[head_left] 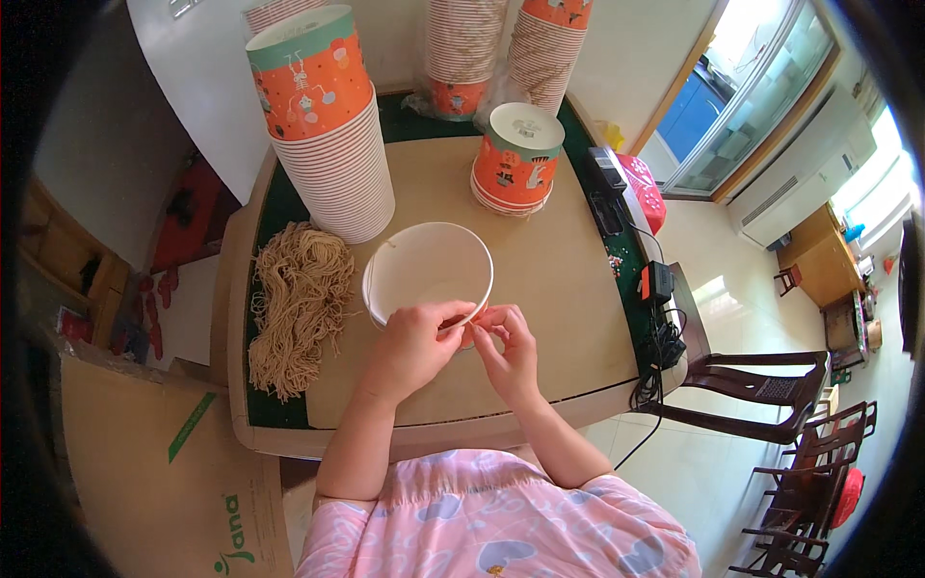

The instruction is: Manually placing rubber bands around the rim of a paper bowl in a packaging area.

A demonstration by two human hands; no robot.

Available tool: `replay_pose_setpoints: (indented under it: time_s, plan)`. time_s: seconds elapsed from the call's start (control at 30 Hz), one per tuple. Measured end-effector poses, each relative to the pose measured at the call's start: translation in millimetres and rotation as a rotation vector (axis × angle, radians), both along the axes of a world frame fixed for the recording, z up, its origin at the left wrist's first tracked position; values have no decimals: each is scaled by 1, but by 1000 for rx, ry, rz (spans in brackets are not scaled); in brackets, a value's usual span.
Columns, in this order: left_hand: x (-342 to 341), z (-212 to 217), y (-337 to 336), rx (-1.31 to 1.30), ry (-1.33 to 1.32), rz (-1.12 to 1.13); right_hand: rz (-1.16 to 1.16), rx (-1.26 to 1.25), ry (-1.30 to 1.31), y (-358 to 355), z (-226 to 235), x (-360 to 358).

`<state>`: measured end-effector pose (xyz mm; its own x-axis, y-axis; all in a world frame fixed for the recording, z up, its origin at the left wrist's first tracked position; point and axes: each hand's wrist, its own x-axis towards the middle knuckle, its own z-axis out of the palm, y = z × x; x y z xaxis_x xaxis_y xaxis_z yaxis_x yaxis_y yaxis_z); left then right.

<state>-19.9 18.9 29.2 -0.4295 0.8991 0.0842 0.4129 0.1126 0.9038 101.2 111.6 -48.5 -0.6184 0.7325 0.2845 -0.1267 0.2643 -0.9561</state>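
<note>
A white-lined paper bucket (427, 262) is tipped toward me at the near middle of the table, its open mouth facing up. My left hand (421, 345) is closed on its near rim, thumb and fingers pinching the edge. Against the bucket's near right side, my right hand (508, 349) is closed in a pinch beside the left fingertips. Whatever lies between the right fingers is too small to make out. A thin strand runs along the bucket's left side. To the left lies a loose bundle of beige string (301, 306).
Behind the string rises a tall stack of nested paper buckets (335, 178). A shorter upturned stack (516, 166) stands at the back right, with more wrapped stacks (465, 43) beyond. Black cables and adapters (659, 337) line the right edge. A cardboard box (164, 462) stands left, a wooden chair (761, 385) right.
</note>
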Motion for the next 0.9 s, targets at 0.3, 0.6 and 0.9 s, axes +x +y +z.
replay_pose_setpoints:
  time_s: [0.3, 0.6, 0.9]
  plan:
    - [14, -22, 6, -23, 62, -43, -12, -106, -31, 2, -11, 17]
    - [25, -33, 19, -28, 142, -52, -4, -186, -128, 9, -22, 34]
    - [25, -37, 21, -64, 136, 21, 90, -476, 89, 2, 4, 46]
